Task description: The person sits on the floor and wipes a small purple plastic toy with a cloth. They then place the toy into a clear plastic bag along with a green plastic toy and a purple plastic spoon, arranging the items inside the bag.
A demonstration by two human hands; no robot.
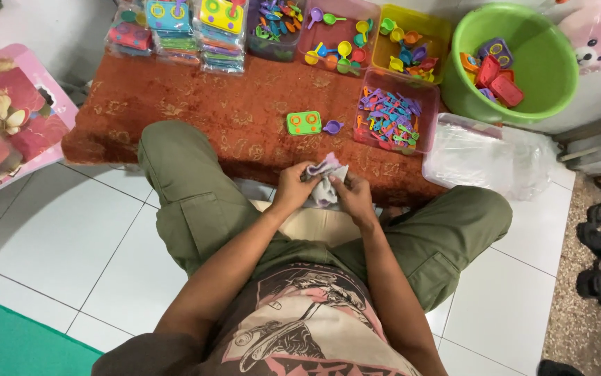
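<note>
My left hand [293, 186] and my right hand [351, 196] meet over my lap, both gripping a small clear plastic bag [326, 182] with purple pieces inside. On the rust-red mat [175, 104] just beyond lie a green toy stove [304, 123] and a small purple toy cup [332, 127]. I sit cross-legged in olive trousers.
Clear trays hold small plastic toys: spoons [335, 49], cups [405, 42], purple and pink utensils [389, 118]. Packed toy sets [175, 24] are stacked at the far left. A green basin [548, 76] holds toy pieces. A box of clear bags [481, 150] is at right. A pink folding table [15, 118] stands left.
</note>
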